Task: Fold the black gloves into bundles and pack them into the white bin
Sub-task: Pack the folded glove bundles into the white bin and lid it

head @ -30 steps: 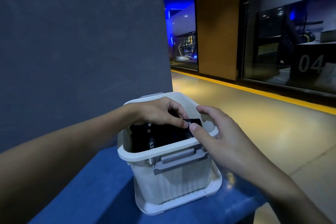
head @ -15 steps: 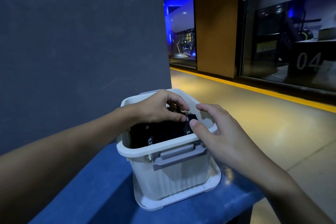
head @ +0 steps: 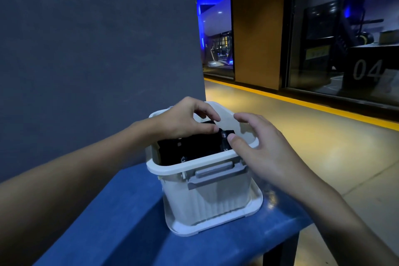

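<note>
Packing was the step in hand. The left hand (head: 183,117) hovered over the white bin (head: 207,190) on the blue bench (head: 121,222), thumb and fingers pinched on the top of a black glove bundle (head: 194,147) lying inside, just beneath it. The right hand (head: 261,147) was loosely open, thumb tip touching the bundle's near corner, holding nothing. Next, likely, came a push down below the rim, then release.

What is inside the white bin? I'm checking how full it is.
Black gloves fill the white bin nearly to its rim, both hands touching them: left hand, right hand. Anything beneath them and the bin's bottom are hidden.
</note>
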A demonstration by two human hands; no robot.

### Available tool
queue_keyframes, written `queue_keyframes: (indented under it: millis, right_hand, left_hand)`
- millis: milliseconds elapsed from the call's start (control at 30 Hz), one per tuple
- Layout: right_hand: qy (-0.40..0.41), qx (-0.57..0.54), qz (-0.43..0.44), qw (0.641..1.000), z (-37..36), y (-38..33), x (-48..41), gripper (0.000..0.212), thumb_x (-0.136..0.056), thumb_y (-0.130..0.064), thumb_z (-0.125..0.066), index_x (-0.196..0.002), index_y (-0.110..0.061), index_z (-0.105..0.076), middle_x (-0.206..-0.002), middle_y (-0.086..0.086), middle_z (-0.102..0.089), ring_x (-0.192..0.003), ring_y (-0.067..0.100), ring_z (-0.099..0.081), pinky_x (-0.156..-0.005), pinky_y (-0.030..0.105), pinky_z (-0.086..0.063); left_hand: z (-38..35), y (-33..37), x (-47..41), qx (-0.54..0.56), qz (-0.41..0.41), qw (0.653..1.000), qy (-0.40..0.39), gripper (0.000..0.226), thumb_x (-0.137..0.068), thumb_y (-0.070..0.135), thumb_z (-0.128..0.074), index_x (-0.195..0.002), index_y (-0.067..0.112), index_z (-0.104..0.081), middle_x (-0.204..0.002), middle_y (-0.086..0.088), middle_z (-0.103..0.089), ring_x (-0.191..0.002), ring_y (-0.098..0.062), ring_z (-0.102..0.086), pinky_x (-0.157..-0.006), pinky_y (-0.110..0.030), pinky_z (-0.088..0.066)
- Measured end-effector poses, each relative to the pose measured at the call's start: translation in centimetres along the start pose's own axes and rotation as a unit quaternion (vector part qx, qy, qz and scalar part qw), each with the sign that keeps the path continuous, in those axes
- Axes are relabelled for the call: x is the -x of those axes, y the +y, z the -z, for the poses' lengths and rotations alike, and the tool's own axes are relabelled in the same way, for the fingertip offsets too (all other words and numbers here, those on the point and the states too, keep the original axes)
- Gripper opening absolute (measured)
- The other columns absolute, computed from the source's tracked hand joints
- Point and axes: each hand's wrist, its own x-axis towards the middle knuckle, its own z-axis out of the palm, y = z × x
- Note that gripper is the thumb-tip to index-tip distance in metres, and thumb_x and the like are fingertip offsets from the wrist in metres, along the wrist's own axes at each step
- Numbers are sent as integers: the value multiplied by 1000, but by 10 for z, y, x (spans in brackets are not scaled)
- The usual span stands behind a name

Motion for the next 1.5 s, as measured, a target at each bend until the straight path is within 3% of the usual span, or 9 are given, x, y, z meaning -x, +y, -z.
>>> queue_keyframes:
  millis: [67,333,667,833,1000,1100,1267,1400,1500]
  right_hand:
    - [17,35,26,999,1,-10,1,43,-93,-38,-55,-135,-31,-49,-122,-22,-44,-125,4,-38,-109,38,-33]
    - [8,55,135,989,-29,-83,0,29,-92,-35,-56,-120,-30,-60,-118,-13,-60,-120,9,-46,-110,36,-28]
    - [-145,-14,207,967,-156,-165,3,28,-91,-31,-57,-118,-24,-62,-116,-7,-63,-116,14,-53,-103,39,-40]
    - [-242,-4,151,959,-231,-168,-4,27,-92,-30,-56,-117,-23,-61,-117,-6,-62,-110,15,-57,-98,42,-45]
    - [-306,-14,65,950,-298,-162,-18,31,-92,-31,-57,-122,-22,-54,-113,-6,-57,-111,17,-56,-94,33,-47]
    - [-317,-7,11,948,-333,-159,-30,45,-91,-38,-55,-131,-21,-43,-125,1,-52,-120,21,-51,-100,42,-44]
    - [-317,-10,-53,947,-368,-153,-47,61,-88,-51,-56,-135,-18,-35,-133,3,-51,-127,26,-46,-107,47,-37]
    - [-302,2,-63,951,-387,-150,-52,60,-75,-62,-58,-120,-23,-45,-122,0,-58,-119,26,-52,-103,48,-40]
    - [-283,-48,-71,955,-393,-150,-54,47,-77,-49,-67,-111,-22,-50,-112,0,-62,-109,22,-57,-98,43,-45]
  left_hand:
    - [11,3,12,14,5,999,32,21,-88,16,-75,-107,9,-74,-100,5,-67,-55,18,-55,-52,-3,-38]
    - [60,-12,107,14,44,985,168,7,-89,11,-72,-95,8,-75,-91,-2,-73,-66,8,-57,-63,-5,-39]
    - [104,-103,239,-62,234,932,271,5,-89,14,-70,-87,18,-71,-78,7,-67,-68,0,-60,-68,-17,-47]
    - [96,-160,278,-93,326,896,287,5,-88,16,-66,-89,19,-70,-85,3,-71,-85,-17,-68,-78,-32,-53]
    - [82,-200,293,-133,361,893,233,31,-91,18,-62,-122,14,-64,-121,-8,-58,-113,-25,-57,-99,-31,-44]
    - [75,-213,295,-126,368,901,192,42,-91,20,-60,-133,16,-56,-132,-7,-52,-120,-25,-52,-103,-31,-42]
    - [74,-225,294,-116,372,899,199,45,-90,24,-59,-135,21,-52,-128,-6,-54,-119,-28,-52,-103,-45,-44]
    - [74,-226,297,-86,363,901,219,43,-92,20,-61,-134,20,-53,-123,-4,-55,-115,-23,-54,-103,-35,-43]
    - [73,-221,297,-54,359,903,231,41,-93,18,-60,-134,19,-52,-123,-2,-53,-114,-19,-53,-102,-30,-42]
